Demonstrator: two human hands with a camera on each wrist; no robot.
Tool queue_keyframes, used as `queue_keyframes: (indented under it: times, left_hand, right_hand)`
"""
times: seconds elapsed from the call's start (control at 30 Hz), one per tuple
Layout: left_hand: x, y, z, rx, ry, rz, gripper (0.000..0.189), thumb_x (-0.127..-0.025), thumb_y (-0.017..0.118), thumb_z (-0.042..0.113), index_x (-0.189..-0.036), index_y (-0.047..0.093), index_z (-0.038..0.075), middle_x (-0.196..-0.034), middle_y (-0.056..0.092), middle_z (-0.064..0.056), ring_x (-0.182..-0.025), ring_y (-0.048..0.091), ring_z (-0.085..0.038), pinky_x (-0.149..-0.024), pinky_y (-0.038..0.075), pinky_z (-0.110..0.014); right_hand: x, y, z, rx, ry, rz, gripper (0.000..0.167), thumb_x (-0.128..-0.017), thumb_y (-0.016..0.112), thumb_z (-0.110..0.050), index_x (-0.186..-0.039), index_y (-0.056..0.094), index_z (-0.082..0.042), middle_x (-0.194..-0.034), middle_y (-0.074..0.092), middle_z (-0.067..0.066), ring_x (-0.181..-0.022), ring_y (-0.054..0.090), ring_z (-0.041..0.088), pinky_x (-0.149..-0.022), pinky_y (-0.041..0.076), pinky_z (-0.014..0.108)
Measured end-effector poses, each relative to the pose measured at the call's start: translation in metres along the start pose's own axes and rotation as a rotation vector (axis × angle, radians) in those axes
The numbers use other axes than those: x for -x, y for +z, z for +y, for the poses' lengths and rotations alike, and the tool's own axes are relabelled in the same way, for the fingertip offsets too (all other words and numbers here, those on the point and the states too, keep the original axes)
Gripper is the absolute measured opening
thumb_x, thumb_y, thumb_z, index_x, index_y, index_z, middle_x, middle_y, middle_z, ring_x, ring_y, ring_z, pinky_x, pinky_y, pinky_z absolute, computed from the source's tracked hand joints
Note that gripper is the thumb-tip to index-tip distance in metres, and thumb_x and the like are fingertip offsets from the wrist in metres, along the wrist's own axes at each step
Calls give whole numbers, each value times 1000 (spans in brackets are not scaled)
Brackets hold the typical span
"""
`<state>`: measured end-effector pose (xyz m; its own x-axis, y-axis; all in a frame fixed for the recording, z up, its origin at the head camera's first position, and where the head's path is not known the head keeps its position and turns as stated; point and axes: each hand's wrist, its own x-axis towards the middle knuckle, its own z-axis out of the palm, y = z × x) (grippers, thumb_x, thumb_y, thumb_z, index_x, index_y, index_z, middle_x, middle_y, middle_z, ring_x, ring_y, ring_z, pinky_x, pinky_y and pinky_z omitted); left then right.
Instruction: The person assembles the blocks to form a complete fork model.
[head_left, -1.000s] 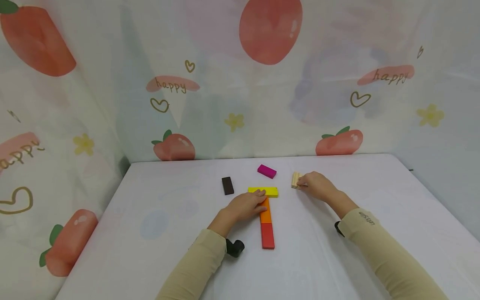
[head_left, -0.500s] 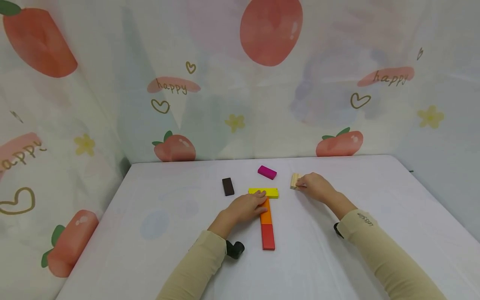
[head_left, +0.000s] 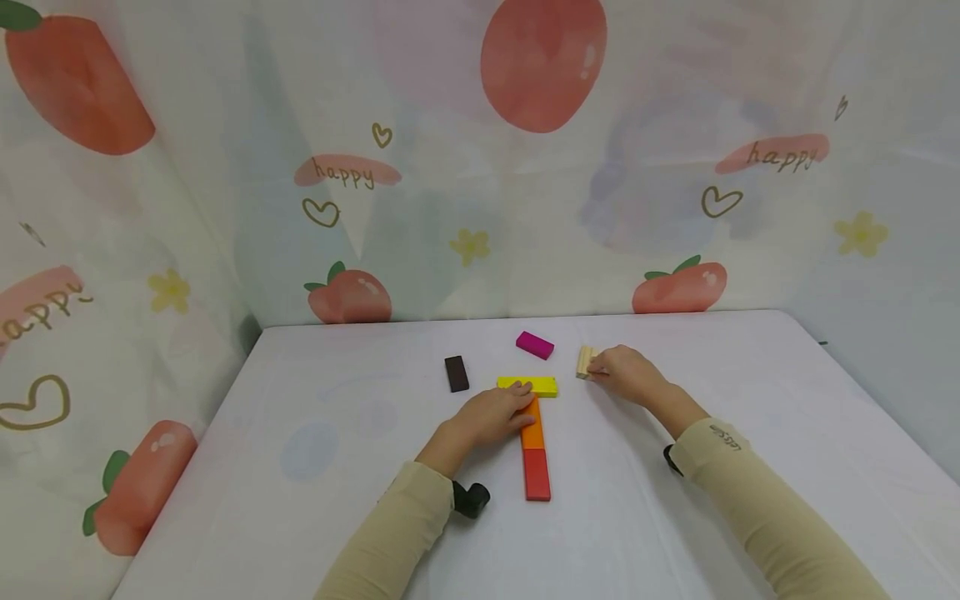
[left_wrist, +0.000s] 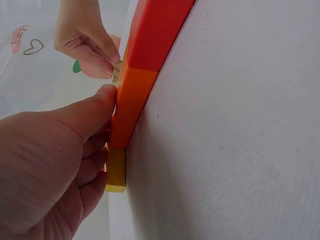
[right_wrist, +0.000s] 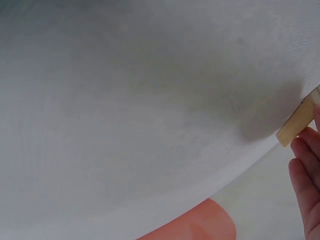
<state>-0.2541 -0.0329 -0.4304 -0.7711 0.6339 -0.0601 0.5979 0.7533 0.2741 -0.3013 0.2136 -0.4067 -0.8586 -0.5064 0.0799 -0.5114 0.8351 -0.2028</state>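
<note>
Three blocks form a T on the white table: a yellow block (head_left: pixel 547 387) across the far end, an orange block (head_left: pixel 533 436) below it, then a red block (head_left: pixel 537 476) nearest the person. My left hand (head_left: pixel 486 415) rests on the yellow and orange blocks, its fingertips covering parts of both. In the left wrist view the thumb touches the orange block (left_wrist: pixel 131 102). To the right of the T, my right hand (head_left: pixel 632 373) pinches a plain wooden block (head_left: pixel 583 363) close over the table. The fingers hide part of this wooden block (right_wrist: pixel 295 124) in the right wrist view.
A magenta block (head_left: pixel 535 345) lies beyond the yellow one. A dark brown block (head_left: pixel 456 373) lies left of the T. The table (head_left: pixel 337 517) ends at a fabric backdrop (head_left: pixel 420 275) printed with fruit.
My right hand has shifted slightly left with the plain wooden block, toward the yellow block. My left hand and the coloured blocks stay where they were.
</note>
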Motion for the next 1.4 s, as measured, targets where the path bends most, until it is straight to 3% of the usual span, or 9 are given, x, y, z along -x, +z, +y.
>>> queue_keyframes:
  times: [0.53,1.4]
  left_hand:
    - [0,0,-1,5,0,2,49,-94,51,34,-137,45,10,-141,41,-3,-131,33,-16,-105,27,-29]
    - [0,-1,0,17,1,6,49,-95,50,33,-136,46,8,-141,41,-4,-131,32,-17,-106,25,-30]
  right_hand:
    - [-6,2,-8,4,33,-38,19,-80,69,-2,-99,70,4,-93,68,14,-88,60,30,-83,47,44]
    - [-17,5,-13,-11,-11,-40,16,-80,68,-2,-96,71,3,-90,69,11,-82,60,27,-84,47,45]
